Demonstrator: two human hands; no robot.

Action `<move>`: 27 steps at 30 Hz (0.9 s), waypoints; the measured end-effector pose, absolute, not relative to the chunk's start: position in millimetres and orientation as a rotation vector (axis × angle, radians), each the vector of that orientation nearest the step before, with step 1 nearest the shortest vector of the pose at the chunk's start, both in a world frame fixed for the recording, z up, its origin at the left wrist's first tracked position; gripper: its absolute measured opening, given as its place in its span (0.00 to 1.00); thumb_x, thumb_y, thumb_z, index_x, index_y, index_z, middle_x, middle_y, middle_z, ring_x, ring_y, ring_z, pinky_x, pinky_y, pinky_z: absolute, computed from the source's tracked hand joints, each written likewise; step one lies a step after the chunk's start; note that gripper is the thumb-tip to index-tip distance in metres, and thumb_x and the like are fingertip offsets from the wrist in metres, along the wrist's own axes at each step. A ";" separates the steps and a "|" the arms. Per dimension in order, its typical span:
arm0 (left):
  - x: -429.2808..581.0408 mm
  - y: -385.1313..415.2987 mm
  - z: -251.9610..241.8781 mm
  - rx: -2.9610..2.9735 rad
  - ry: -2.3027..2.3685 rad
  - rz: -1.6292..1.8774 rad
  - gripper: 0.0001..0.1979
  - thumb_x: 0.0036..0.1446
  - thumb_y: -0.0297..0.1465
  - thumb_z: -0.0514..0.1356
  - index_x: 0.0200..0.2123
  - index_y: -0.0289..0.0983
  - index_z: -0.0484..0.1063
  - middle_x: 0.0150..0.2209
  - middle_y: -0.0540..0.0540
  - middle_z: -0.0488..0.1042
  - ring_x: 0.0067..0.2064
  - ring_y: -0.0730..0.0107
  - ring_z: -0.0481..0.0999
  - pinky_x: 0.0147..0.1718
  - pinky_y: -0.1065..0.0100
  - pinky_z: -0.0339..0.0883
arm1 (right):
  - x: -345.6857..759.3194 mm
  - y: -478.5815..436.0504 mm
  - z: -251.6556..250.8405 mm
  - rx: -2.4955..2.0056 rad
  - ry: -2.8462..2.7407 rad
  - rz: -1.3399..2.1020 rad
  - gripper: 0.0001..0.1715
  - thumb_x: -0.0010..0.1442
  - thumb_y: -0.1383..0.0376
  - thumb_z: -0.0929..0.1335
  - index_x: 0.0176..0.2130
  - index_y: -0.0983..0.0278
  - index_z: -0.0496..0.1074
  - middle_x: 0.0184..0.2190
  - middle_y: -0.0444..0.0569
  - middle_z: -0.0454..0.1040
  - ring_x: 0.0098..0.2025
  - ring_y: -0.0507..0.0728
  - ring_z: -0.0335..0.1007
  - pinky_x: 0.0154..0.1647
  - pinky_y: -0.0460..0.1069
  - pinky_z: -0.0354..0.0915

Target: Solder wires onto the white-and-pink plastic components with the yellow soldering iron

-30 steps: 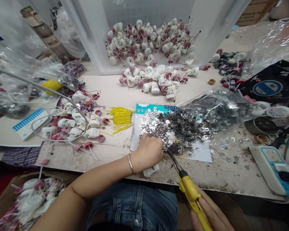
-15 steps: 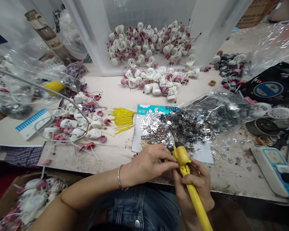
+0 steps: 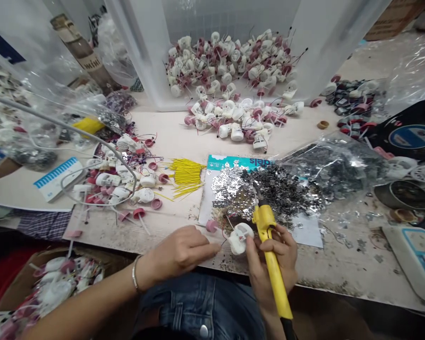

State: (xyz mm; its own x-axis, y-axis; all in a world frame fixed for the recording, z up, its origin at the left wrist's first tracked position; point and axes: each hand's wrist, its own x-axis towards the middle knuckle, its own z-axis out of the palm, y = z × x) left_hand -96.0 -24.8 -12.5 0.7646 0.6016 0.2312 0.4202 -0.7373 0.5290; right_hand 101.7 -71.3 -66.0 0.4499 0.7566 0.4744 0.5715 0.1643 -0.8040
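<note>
A yellow soldering tool lies in my right hand, its dark tip pointing up at the heap of small metal plates. The thumb and a finger of that hand also hold a white plastic part with a pink cap and thin wires. To the left, my left hand is closed, its fingertips pinched at a thin wire beside the white part. A bundle of yellow wires lies on the table beyond my left hand.
White and pink parts lie on the left under a grey cable. A large translucent bin with many such parts stands at the back. Right are a plastic bag of plates, a round tin and a white-blue device.
My left hand has moved left, away from the yellow tool. The white part with its pink cap now shows between my hands. The view has shifted slightly.
</note>
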 end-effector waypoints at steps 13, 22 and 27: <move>-63.8 -34.4 -33.2 1.945 1.047 0.725 0.11 0.63 0.31 0.57 0.34 0.35 0.79 0.30 0.44 0.79 0.34 0.69 0.77 0.36 0.70 0.71 | 92.4 -71.6 -60.7 -1.275 -1.330 0.384 0.15 0.52 0.69 0.74 0.31 0.62 0.63 0.50 0.51 0.64 0.51 0.56 0.70 0.41 0.50 0.76; -58.3 -36.1 -25.1 1.731 1.181 0.568 0.06 0.57 0.24 0.60 0.32 0.35 0.78 0.29 0.48 0.78 0.32 0.72 0.75 0.34 0.71 0.67 | 79.6 -87.9 -63.2 -1.250 -1.343 0.364 0.13 0.54 0.80 0.68 0.27 0.64 0.65 0.51 0.49 0.65 0.49 0.56 0.73 0.42 0.51 0.77; -63.4 -42.8 -28.0 1.825 1.236 0.619 0.06 0.57 0.25 0.60 0.32 0.36 0.78 0.34 0.45 0.79 0.37 0.67 0.76 0.39 0.67 0.69 | 86.8 -92.9 -60.8 -1.218 -1.228 0.337 0.13 0.52 0.81 0.68 0.30 0.64 0.66 0.50 0.51 0.68 0.52 0.58 0.71 0.41 0.51 0.78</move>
